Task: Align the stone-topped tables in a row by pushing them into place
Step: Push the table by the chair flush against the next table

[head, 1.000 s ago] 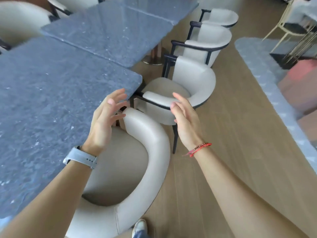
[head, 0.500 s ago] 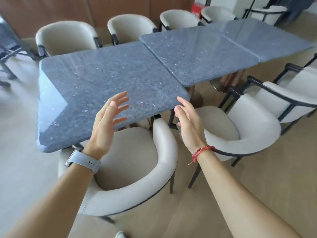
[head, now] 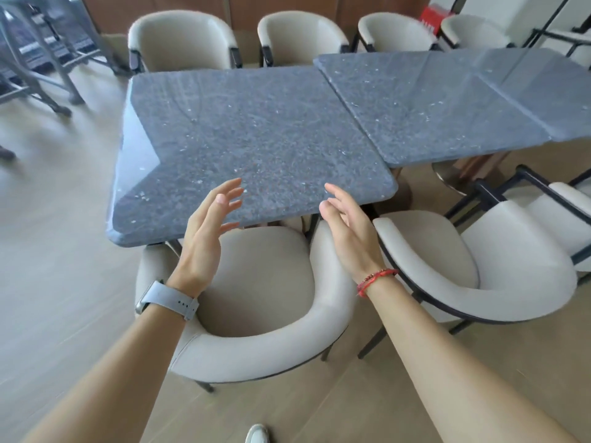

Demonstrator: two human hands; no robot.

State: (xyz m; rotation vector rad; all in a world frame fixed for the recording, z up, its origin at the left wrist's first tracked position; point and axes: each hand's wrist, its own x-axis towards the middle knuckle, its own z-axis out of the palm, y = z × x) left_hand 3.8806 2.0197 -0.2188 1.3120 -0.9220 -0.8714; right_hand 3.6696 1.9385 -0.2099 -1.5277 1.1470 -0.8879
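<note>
A dark grey stone-topped table stands straight ahead, its near edge over a cream chair. A second stone table adjoins it on the right, set further back so the near edges do not line up. A third table follows at the far right. My left hand hovers open, palm inward, at the first table's near edge. My right hand is open too, near that table's front right corner. Neither hand grips anything.
A cream armchair sits between me and the table, another armchair to its right. Several more cream chairs line the far side. Metal frames stand at the back left. Wooden floor lies to the left.
My view has swung left and squared up to the first table, which now fills the centre. Both hands have stayed open and raised, now nearer its front edge.
</note>
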